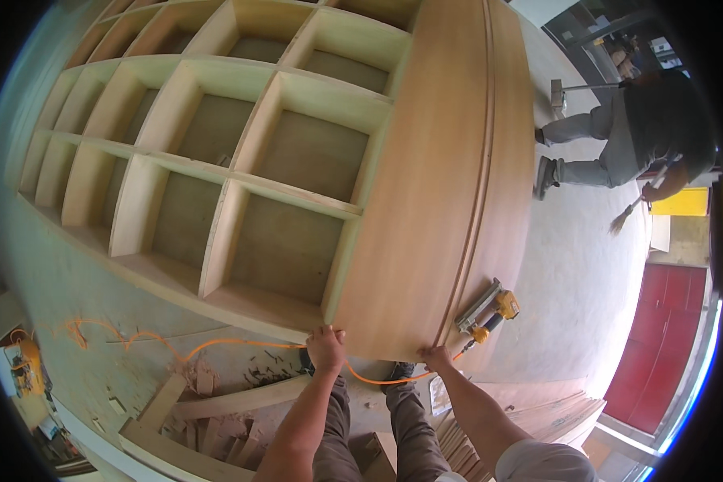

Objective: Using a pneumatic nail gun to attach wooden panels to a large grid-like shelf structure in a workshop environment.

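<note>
The pale wooden grid frame (337, 104) at 10 o'clock appears assembled but uncovered, beside the smooth brown wood panel (418, 201) at 1 o'clock, left hand (327, 350) gripping the frame's near corner, right hand (435, 358) the panel's edge.

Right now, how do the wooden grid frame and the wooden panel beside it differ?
The grid frame is divided into open compartments; the panel is a broad, mostly flat surface. The frame looks paler, the panel a warmer tan. A nail gun lies on the panel, not on the frame. Both look like wood.
</note>
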### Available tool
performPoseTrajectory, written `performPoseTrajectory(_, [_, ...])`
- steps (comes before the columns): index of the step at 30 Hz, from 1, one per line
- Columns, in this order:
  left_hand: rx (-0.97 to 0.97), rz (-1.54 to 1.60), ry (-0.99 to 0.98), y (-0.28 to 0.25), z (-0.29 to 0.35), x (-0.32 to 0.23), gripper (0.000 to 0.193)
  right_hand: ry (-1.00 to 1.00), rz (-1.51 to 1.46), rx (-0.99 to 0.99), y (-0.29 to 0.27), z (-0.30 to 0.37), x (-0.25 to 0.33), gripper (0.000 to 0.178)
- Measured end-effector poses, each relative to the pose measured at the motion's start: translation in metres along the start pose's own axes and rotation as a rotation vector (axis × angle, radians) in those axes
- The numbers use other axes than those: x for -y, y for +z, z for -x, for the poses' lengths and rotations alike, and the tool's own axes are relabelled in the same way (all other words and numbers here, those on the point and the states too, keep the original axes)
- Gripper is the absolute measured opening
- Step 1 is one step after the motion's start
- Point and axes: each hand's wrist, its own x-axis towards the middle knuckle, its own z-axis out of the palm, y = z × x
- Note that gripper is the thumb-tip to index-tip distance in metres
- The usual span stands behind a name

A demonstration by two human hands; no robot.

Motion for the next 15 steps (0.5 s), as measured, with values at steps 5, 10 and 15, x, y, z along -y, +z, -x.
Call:
performPoseTrajectory(5, [0.007,0.071,-0.016,0.001,-0.002,0.01,0.016,0.059,-0.031,-0.045,0.004,-0.005,-0.001,0.036])
performPoseTrajectory(10, [0.063,0.007,-0.135,-0.005,-0.004,0.01,0.015,0.051,-0.057,-0.06,0.004,-0.009,-0.003,0.043])
performPoseTrajectory(15, [-0.086,0.042,-0.068,0.006,0.004,0.008,0.016,0.047,-0.105,-0.075,0.002,-0.016,-0.015,0.053])
